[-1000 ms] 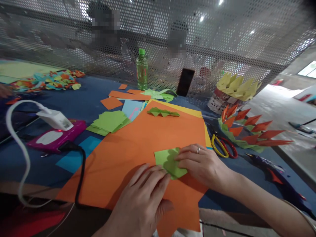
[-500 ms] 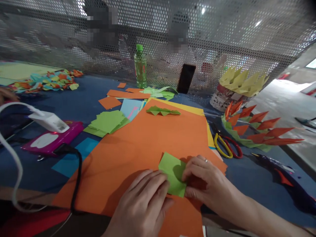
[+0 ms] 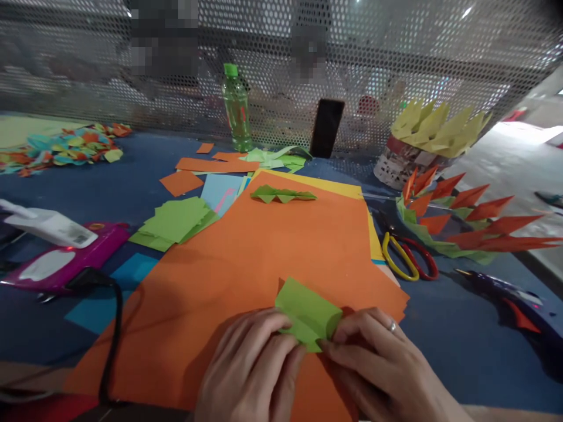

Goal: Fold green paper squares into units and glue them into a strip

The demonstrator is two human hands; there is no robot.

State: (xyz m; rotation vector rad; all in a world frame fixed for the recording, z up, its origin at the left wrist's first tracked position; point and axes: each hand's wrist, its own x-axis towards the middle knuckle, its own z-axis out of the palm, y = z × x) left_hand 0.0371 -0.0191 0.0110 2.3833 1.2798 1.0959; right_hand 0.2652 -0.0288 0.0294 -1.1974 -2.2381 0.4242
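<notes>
A small green paper square [image 3: 310,310] with creases lies over the large orange paper sheets [image 3: 290,246], its near edge between my two hands. My left hand [image 3: 257,357] has its fingers closed on the left side of the square. On the right, my right hand [image 3: 373,351], wearing a ring, pinches the near right corner between thumb and fingers. Farther up the orange sheet rests a folded green paper strip with points [image 3: 284,194]. A stack of green paper squares [image 3: 176,220] sits to the left of the sheet.
Scissors [image 3: 409,258] and a glue gun [image 3: 510,302] lie at right, near an orange-and-green pointed paper ring [image 3: 475,223]. Behind stand a yellow paper crown [image 3: 435,132], a phone [image 3: 327,128] and a green bottle [image 3: 237,111]. A purple power strip [image 3: 65,264] with cables is at left.
The green square has turned, and its near edge now sits between both hands. My right hand has moved down toward the near corner. The camera view has shifted slightly.
</notes>
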